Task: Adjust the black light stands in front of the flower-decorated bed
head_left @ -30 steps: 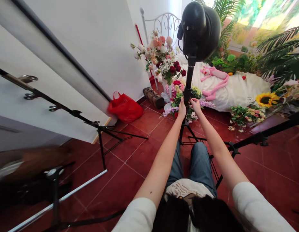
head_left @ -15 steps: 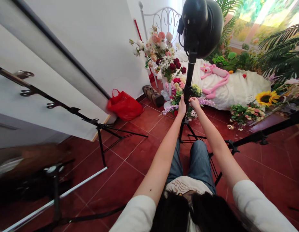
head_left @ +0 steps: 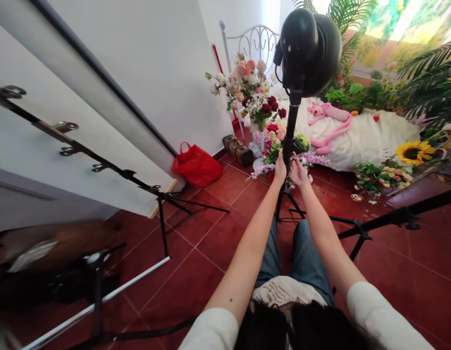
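In front of me stands a black light stand (head_left: 292,119), with a black studio lamp (head_left: 312,52) on top and its legs spread on the floor. My left hand (head_left: 280,170) is wrapped around the pole from the left, below a collar. On the right side of the pole, my right hand (head_left: 298,172) has its fingers curled in at a small dark knob (head_left: 293,159), which they partly hide. Artificial flowers (head_left: 274,136) show just behind the pole and both hands.
A bed with white cloth (head_left: 378,138) and a pink plush toy (head_left: 333,116) lies beyond. To the left are a red bag (head_left: 198,165), a backdrop stand (head_left: 163,194) with clamps and a white pole (head_left: 101,301). Another black stand (head_left: 387,214) slants in from the right.
My right hand has turned at the knob, its palm now showing more. My left hand keeps its hold on the pole. The view has shifted slightly, so the scene sits lower and further right.
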The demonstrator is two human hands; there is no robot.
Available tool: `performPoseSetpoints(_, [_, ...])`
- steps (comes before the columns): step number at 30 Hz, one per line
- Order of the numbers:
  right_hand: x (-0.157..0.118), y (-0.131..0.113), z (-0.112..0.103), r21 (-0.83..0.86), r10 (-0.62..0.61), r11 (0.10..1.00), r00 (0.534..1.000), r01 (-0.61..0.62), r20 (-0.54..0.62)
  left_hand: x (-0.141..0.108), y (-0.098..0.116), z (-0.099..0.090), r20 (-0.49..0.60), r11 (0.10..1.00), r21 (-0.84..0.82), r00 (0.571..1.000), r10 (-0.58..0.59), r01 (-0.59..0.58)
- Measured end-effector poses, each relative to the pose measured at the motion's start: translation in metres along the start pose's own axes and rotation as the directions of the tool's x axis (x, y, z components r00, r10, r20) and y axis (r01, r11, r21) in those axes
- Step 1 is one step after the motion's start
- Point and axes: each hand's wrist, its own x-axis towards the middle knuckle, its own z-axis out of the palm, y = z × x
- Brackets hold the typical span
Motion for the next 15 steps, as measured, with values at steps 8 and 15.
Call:
performPoseSetpoints(8, [0.019, 0.003, 0.016, 0.128, -0.039, 0.989, 0.961, 0.076, -0.273, 0.002, -0.009, -0.001, 0.019, 0.992, -0.103, 0.997, -0.075, 0.077])
performPoseSetpoints(15, [0.010, -0.014, 0.016, 0.166, 0.091, 0.985, 0.948, -0.041, -0.306, 0.003, -0.009, -0.003, 0.041, 0.997, -0.073, 0.999, -0.027, 0.030])
